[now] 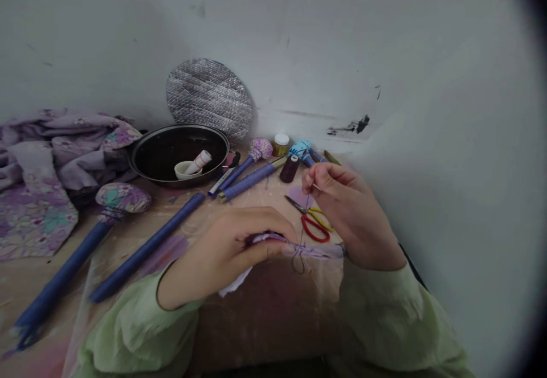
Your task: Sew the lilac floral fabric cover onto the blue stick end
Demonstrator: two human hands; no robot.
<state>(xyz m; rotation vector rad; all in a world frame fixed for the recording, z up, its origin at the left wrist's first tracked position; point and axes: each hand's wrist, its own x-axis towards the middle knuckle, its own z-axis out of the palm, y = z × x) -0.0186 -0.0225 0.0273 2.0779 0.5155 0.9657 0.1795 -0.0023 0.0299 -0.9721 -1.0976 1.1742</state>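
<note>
My left hand (243, 250) is closed around a strip of light purple fabric (320, 251), pinching it between thumb and fingers. The gathered fabric stretches out to the right, and a white edge hangs below my palm. Above it, my right hand (352, 210) is closed in a pinch on a dark thread (302, 227), which runs down to the fabric. A loop of thread dangles under the gathers. Whether a needle is between the right fingertips is too small to tell. Scissors (316, 227) with red and yellow handles lie behind the fabric, near my right hand.
A dark thread spool (289, 169) stands beyond the scissors, near a small jar (281, 145). Blue-wrapped sticks (149, 247), some with padded fabric heads (123, 197), lie leftward. A black pan (139, 167) holds a white cup. Floral cloth (38, 196) is heaped far left; a wall closes the back.
</note>
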